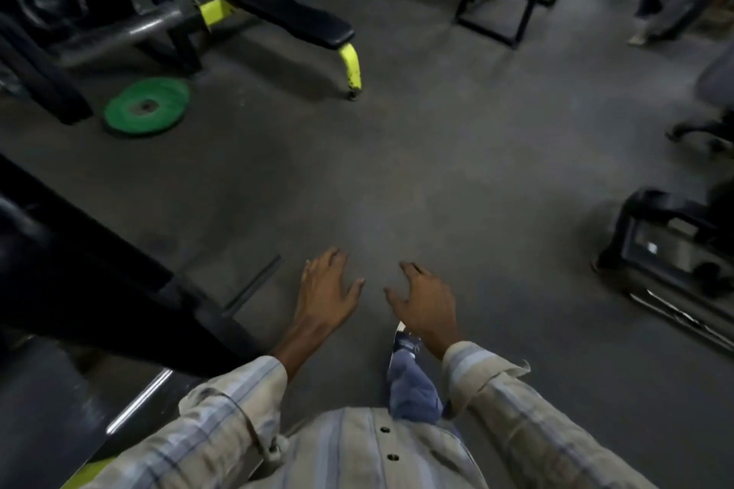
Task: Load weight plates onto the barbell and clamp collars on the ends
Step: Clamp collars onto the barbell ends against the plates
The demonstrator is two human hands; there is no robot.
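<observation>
Both our left hand (pixel 323 286) and right hand (pixel 427 304) hung empty, fingers apart; the flat green rubber weight plate (pixel 146 106) lay unloaded far left, and the barbell was possibly out of view.

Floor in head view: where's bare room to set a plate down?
Widest bare floor lies ahead of the empty left hand and right hand, bordered by the yellow-footed bench and near green plate on the left, and the black frame on the right. The left edge and far end are crowded with machines.
</observation>
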